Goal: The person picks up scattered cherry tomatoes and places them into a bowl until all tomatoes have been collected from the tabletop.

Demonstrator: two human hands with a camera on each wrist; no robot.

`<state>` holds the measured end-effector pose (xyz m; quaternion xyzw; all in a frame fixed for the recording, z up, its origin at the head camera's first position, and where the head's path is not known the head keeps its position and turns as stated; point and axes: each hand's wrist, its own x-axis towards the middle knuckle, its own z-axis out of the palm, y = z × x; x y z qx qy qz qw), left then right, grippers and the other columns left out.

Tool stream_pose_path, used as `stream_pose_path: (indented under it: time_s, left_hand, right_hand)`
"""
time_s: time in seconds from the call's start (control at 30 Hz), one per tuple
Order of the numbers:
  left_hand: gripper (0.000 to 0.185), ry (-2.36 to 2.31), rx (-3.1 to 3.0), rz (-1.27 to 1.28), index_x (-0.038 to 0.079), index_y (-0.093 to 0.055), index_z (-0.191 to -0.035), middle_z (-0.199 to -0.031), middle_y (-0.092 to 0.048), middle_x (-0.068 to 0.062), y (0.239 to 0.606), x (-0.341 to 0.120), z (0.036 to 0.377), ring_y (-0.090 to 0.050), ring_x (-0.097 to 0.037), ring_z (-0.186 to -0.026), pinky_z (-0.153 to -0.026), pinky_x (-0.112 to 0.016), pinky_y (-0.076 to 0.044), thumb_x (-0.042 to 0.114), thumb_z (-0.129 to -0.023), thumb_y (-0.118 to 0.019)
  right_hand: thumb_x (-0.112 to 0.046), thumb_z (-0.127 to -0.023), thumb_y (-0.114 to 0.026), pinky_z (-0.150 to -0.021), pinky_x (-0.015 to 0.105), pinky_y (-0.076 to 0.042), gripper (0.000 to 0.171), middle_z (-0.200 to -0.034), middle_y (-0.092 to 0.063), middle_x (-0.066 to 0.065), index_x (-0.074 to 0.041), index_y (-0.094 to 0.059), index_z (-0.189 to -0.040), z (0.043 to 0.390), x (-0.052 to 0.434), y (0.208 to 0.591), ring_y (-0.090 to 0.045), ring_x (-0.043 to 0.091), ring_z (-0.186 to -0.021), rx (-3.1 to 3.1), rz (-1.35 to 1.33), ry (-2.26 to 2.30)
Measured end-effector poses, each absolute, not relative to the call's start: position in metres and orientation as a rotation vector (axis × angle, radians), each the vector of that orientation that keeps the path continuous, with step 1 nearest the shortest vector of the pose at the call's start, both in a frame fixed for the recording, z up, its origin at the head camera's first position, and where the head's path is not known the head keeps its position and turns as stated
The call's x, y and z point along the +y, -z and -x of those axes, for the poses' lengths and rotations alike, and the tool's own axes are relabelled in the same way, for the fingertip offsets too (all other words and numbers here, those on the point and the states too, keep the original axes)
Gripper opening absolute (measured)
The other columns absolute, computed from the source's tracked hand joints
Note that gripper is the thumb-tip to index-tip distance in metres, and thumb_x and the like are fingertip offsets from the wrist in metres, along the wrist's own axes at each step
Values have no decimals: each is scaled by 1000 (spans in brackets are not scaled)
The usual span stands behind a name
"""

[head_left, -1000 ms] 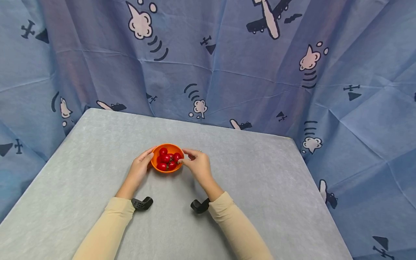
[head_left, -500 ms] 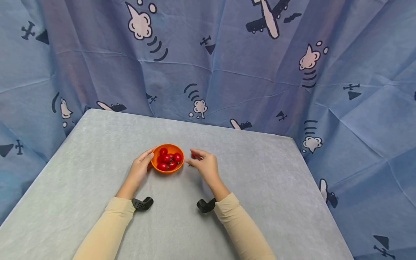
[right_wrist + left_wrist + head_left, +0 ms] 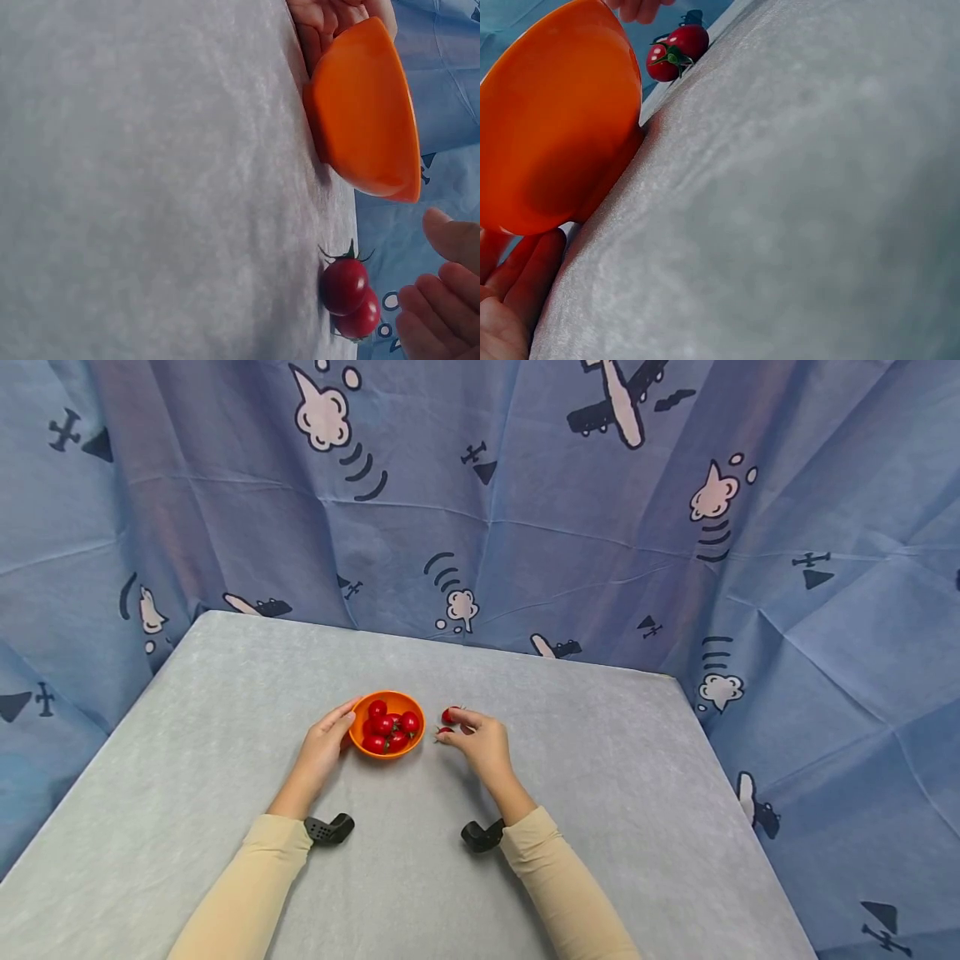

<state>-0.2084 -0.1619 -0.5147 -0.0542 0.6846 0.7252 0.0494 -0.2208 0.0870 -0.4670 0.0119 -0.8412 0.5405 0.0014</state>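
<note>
**Grey table, blue backdrop**

We see a grey table (image 3: 600,793) covered in a felt-like cloth, its surface faintly mottled in both wrist views. Behind it and along both sides hangs a blue curtain (image 3: 525,510), creased and folded, printed with dark aeroplanes, pale puffy clouds and curved dashes. The curtain falls below the table's edge at left and right.

Glossy tomatoes (image 3: 343,286), a smooth plastic-looking bowl (image 3: 365,120), matt felt-like table cover (image 3: 225,710).
</note>
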Motion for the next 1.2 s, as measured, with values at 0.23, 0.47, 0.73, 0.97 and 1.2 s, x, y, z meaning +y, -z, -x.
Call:
stream_pose_path:
  time_s: [0.23,0.47,0.73,0.97,1.2]
  left_hand:
    - [48,-2224,2084,166,10,-42,-152,-159,-39,-7,516,-162,208,-37,-19,-146,-119,-31,-33,28,-107,-42]
    - [47,-2231,2070,166,10,-42,-152,-159,-40,-7,515,-163,208,-37,-18,-146,-120,-32,-32,26,-107,-42]
    - [47,-2245,2049,159,10,-41,-152,-159,-39,-6,514,-162,208,-37,-16,-146,-119,-30,-33,25,-108,-42]
    - [46,-2245,2057,153,9,-42,-152,-159,-39,-6,516,-163,209,-37,-17,-146,-119,-31,-33,24,-108,-41]
    - [47,-2233,2077,155,9,-41,-152,-159,-38,-7,516,-162,208,-36,-19,-147,-118,-28,-34,26,-108,-41]
  right_hand:
    - [-6,-77,-84,-96,35,-57,42,-125,-70,13,-4,-73,-118,220,90,471,-65,30,-119,-2691,-13,-1653]
    - [-5,-77,-84,-96,36,-57,42,-126,-70,13,-3,-73,-118,221,92,475,-65,30,-118,-2679,4,-1675]
    - [-7,-76,-85,-98,37,-56,43,-121,-72,15,-4,-74,-118,223,93,479,-67,29,-116,-2696,19,-1667]
    - [-8,-76,-85,-95,38,-57,41,-117,-73,15,-5,-75,-115,225,92,483,-69,29,-111,-2722,8,-1641]
    - [-8,-77,-84,-96,38,-57,39,-116,-73,15,-5,-75,-115,228,91,488,-68,29,-112,-2716,13,-1677]
